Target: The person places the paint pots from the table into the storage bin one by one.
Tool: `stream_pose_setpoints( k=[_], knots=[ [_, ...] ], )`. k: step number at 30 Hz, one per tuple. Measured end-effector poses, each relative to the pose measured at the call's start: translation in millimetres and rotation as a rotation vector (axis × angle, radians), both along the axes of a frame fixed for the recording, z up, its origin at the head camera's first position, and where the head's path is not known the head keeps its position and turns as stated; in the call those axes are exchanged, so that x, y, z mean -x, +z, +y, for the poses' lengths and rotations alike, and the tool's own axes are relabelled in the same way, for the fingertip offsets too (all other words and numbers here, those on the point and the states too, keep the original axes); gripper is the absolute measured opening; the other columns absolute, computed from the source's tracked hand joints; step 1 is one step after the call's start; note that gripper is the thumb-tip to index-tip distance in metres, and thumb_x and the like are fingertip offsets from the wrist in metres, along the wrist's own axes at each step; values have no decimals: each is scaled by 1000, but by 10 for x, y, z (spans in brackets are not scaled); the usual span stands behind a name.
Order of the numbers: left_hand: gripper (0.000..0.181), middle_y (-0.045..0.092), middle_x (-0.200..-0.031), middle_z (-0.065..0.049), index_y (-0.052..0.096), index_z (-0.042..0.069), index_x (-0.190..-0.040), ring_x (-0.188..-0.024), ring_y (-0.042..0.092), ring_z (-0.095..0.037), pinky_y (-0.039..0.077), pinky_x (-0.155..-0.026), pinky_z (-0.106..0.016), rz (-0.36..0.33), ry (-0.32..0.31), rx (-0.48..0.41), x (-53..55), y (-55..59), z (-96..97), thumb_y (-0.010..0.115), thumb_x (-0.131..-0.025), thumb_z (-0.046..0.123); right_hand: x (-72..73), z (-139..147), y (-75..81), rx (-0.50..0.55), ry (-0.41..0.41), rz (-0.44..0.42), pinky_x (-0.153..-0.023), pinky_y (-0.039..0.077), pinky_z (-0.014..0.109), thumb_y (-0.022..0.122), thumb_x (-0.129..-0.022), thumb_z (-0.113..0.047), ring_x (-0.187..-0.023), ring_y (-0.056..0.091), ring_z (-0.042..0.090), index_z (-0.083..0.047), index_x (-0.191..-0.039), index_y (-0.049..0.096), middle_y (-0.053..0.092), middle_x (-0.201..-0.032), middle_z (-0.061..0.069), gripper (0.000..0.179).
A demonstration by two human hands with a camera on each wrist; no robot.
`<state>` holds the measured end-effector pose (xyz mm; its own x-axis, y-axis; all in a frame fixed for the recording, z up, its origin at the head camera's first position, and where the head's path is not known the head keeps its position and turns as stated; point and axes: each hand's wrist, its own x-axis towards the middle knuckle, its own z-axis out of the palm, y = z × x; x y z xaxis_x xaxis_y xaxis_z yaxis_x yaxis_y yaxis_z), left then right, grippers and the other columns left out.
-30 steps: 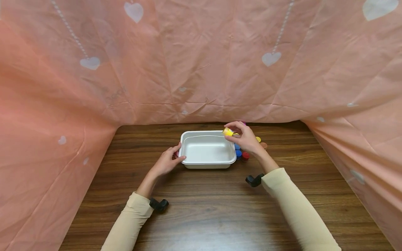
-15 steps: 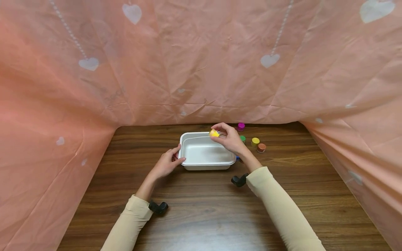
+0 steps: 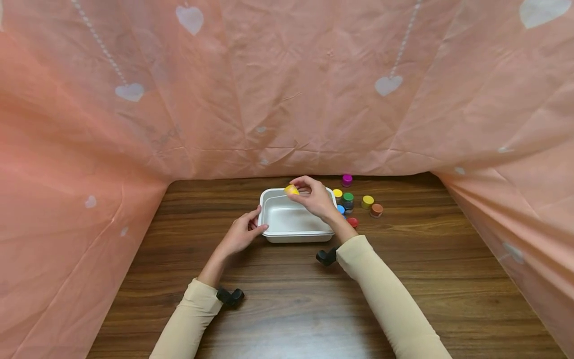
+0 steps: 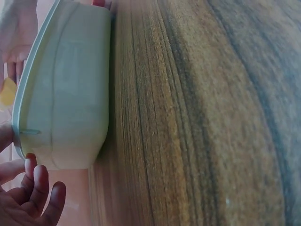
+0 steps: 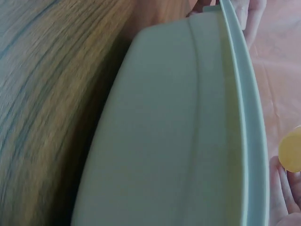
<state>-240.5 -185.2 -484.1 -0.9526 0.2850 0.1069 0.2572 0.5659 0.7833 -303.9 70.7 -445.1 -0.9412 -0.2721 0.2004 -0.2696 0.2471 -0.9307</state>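
Note:
A white rectangular tray (image 3: 298, 233) stands on the wooden table, its inside bare where it shows. At its left end my left hand (image 3: 238, 234) grips the rim, thumb at the front corner and fingers along the outer side. My right hand (image 3: 315, 200) pinches a small paint pot with a yellow lid (image 3: 291, 190) between thumb and fingers, above the tray's back part. The same yellow lid (image 5: 290, 150) shows beyond the rim in the right wrist view. From the left wrist, fingertips (image 4: 40, 181) appear curled beneath the tray's rim.
Right of the tray stand several small lidded pots: purple (image 3: 347, 180), green (image 3: 348, 198), yellow (image 3: 367, 201), brown (image 3: 376, 210) and red (image 3: 353, 222). A blue one (image 3: 341, 209) sits close against the tray. A pink curtain (image 3: 287, 124) hangs behind the table.
My right hand has moved left with the yellow-lidded pot, from the tray's back right corner to over its back middle. More pots on the right now show. The left hand keeps its grip.

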Motion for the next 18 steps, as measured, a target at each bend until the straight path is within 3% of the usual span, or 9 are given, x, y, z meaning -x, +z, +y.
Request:
stream_pose_setpoints(
  k=[8, 18],
  knots=[
    [64, 61, -93, -11, 46, -5, -152, -82, 55, -16, 46, -68, -19, -12, 12, -5, 6, -3, -9, 73, -98, 17, 28, -181, -43, -35, -16, 8, -84, 54, 26, 81, -90, -11, -95, 63, 23, 1, -123, 69, 69, -108, 16, 37],
    [64, 61, -93, -10, 46, -5, -152, -81, 54, -15, 45, -67, -19, -18, 7, -20, 12, -20, -12, 72, -99, 18, 63, -309, -82, -77, -19, -28, -91, 60, 36, 83, -90, -14, -103, 68, 29, -4, -122, 71, 71, -114, 16, 36]
  ],
)
